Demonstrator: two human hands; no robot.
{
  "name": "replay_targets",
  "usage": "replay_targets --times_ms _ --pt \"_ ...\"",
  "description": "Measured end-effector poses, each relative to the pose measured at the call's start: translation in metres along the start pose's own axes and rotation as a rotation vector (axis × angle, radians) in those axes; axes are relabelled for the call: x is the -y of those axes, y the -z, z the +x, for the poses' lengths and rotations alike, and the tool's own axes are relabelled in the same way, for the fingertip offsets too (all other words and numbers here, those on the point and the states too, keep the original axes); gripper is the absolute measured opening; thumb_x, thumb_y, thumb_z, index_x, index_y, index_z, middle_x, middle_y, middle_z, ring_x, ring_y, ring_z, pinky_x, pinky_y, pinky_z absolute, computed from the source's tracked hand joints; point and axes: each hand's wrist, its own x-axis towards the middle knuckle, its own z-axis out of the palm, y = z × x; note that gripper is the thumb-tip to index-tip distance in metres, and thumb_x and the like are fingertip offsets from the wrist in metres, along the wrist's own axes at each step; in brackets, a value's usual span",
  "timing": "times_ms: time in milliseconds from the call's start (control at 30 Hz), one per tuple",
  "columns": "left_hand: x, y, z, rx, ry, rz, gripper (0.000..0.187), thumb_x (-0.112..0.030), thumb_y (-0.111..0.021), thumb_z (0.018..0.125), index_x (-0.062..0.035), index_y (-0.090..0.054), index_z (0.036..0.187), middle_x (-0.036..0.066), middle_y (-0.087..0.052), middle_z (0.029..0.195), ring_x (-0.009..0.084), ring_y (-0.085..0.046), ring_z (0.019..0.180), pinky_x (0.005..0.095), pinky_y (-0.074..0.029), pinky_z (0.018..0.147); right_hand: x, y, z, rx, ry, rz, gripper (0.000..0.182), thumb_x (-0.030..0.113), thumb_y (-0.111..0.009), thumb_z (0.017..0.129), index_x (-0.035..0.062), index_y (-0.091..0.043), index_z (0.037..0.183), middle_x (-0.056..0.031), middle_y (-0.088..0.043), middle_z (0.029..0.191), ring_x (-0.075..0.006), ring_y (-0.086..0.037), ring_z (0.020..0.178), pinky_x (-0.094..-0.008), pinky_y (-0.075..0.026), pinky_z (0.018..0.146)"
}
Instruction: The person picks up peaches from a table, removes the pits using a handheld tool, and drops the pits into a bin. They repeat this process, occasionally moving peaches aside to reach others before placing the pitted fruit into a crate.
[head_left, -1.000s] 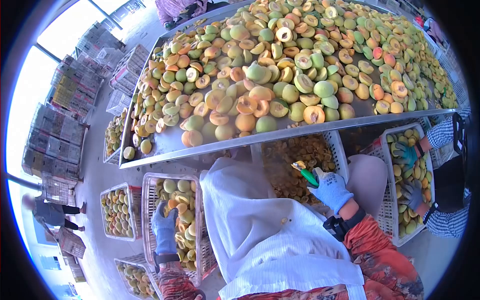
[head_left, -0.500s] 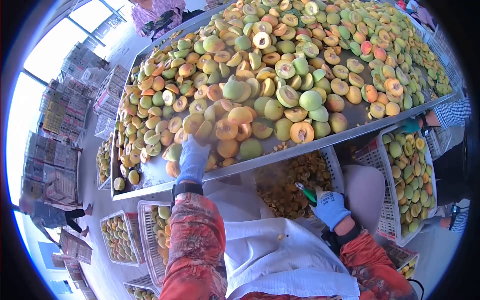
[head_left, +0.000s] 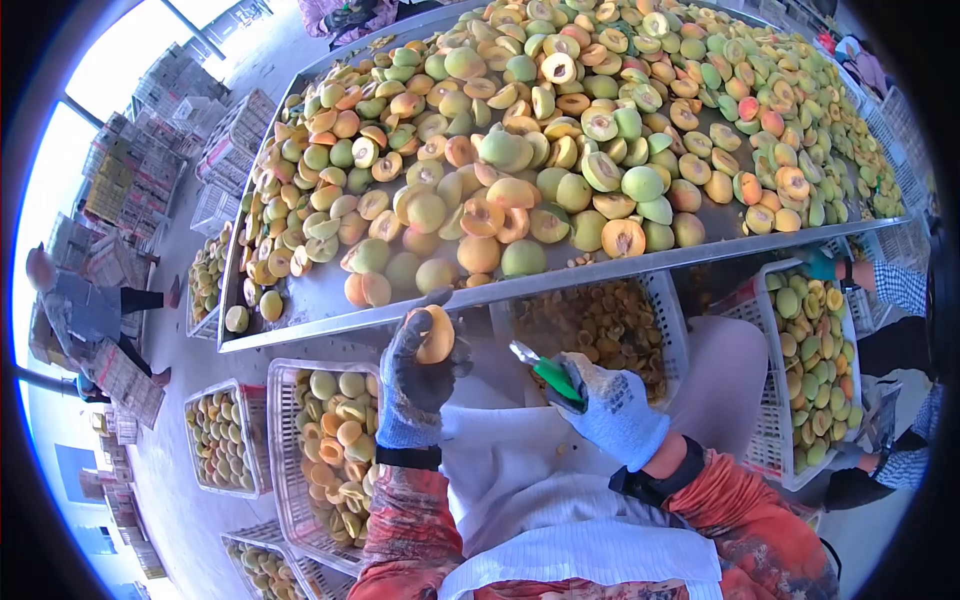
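Observation:
My left hand (head_left: 412, 380), in a blue and grey glove, holds a halved orange-yellow fruit (head_left: 436, 335) just in front of the metal table's edge. To its right, my right hand (head_left: 612, 405), also gloved, grips a green-handled tool (head_left: 552, 374) with a short metal tip pointing up and left toward the fruit; the two do not touch. Beyond both hands, the metal table (head_left: 330, 318) bears a large heap of halved green and orange fruit (head_left: 500, 150). Below its edge, a white crate (head_left: 672, 318) contains small brown-orange pieces (head_left: 610, 335).
Crates of fruit stand at lower left (head_left: 275, 440) and right (head_left: 780, 440). Stacked crates (head_left: 140, 190) line the left side. A person (head_left: 85, 305) carries a crate at far left. A co-worker's gloved hand (head_left: 822, 265) and checked sleeve are at the right.
My left hand has come back from the heap with a fruit half. My right hand has moved left and raised the tool nearer to it. The person at far left has shifted upward in view.

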Motion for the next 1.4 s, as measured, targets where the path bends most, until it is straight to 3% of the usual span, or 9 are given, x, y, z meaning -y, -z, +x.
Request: replay_targets --times_ms 167,200,300,467,767,933,1100,1300,1400 --pt "0.024 -0.016 -0.024 -0.081 -0.014 0.227 0.053 -0.045 -0.050 0.087 0.0004 -0.052 0.115 0.012 -0.061 0.081 0.0220 -0.057 0.051 0.0290 -0.042 0.039 0.024 0.005 0.010 -0.054 0.256 -0.380 0.045 0.020 -0.065 0.076 0.0053 -0.051 0.116 -0.0124 -0.060 0.082 -0.0281 -0.061 0.067 -0.0379 -0.048 0.058" --pt "0.025 -0.010 -0.029 -0.030 -0.444 1.106 0.047 -0.040 -0.047 0.090 0.0004 -0.055 0.113 0.013 -0.061 0.078 0.0212 -0.059 0.049 0.0270 -0.043 0.038 0.026 0.008 0.011 -0.046 0.303 -0.435 0.049 0.019 -0.062 0.075 0.0040 -0.048 0.119 -0.0113 -0.057 0.081 -0.0274 -0.059 0.065 -0.0378 -0.046 0.057" --pt "0.009 -0.057 -0.052 -0.149 -0.065 0.468 0.039 -0.032 -0.044 0.094 0.0010 -0.058 0.108 0.012 -0.061 0.077 0.0188 -0.060 0.048 0.0244 -0.042 0.037 0.029 0.013 0.013 -0.005 0.404 -0.634 0.050 0.017 -0.060 0.074 0.0023 -0.047 0.121 -0.0123 -0.056 0.078 -0.0278 -0.057 0.061 -0.0381 -0.045 0.055" --pt "0.010 -0.069 -0.069 -0.227 -0.223 0.807 0.032 -0.023 -0.041 0.094 0.0000 -0.063 0.100 0.008 -0.062 0.075 0.0138 -0.058 0.046 0.0217 -0.042 0.037 0.032 0.009 0.001 0.122 0.400 -0.650 0.051 0.016 -0.059 0.074 -0.0004 -0.046 0.121 -0.0146 -0.057 0.077 -0.0296 -0.057 0.060 -0.0396 -0.044 0.051" --pt "0.021 -0.061 -0.062 -0.275 -0.530 1.047 0.027 -0.017 -0.046 0.091 0.0001 -0.065 0.095 0.008 -0.065 0.078 0.0085 -0.057 0.064 0.0214 -0.046 0.055 0.040 0.003 -0.008 0.203 0.222 -0.006 0.038 0.024 -0.063 0.078 0.0005 -0.051 0.106 -0.0120 -0.059 0.067 -0.0247 -0.061 0.055 -0.0374 -0.048 0.050" --pt "0.018 -0.063 -0.050 -0.289 -0.377 1.156 0.021 -0.017 -0.053 0.088 -0.0022 -0.066 0.095 0.006 -0.064 0.073 0.0089 -0.058 0.064 0.0243 -0.047 0.060 0.054 0.018 -0.001 0.736 -0.435 0.895 0.030 0.016 -0.068 0.075 0.0015 -0.049 0.092 -0.0062 -0.053 0.064 -0.0112 -0.051 0.046 -0.0273 -0.042 0.040" --pt "0.025 -0.062 -0.029 -0.261 -0.208 1.055 0.018 -0.017 -0.056 0.085 -0.0035 -0.067 0.090 0.008 -0.065 0.073 0.0123 -0.061 0.063 0.0278 -0.049 0.063 0.027 0.003 -0.005 0.516 -0.156 0.815 0.028 0.019 -0.068 0.076 0.0027 -0.052 0.093 -0.0048 -0.054 0.068 -0.0121 -0.048 0.041 -0.0267 -0.040 0.036" --pt "0.036 -0.076 -0.003 -0.079 -0.401 0.925 0.020 -0.015 -0.055 0.086 0.0007 -0.065 0.092 0.010 -0.065 0.079 0.0169 -0.062 0.070 0.0293 -0.048 0.069 0.015 0.018 -0.013 0.756 -0.500 1.790 0.038 0.015 -0.069 0.075 0.0021 -0.054 0.107 -0.0037 -0.055 0.071 -0.0113 -0.047 0.041 -0.0248 -0.035 0.035" --pt "0.029 -0.080 -0.006 -0.204 -0.167 0.502 0.032 -0.029 -0.049 0.090 -0.0004 -0.061 0.100 0.007 -0.063 0.084 0.0150 -0.057 0.051 0.0222 -0.045 0.044 0.007 0.036 -0.012 0.709 -0.400 1.798 0.040 0.014 -0.070 0.074 0.0005 -0.053 0.108 -0.0039 -0.056 0.069 -0.0110 -0.046 0.041 -0.0241 -0.035 0.035"
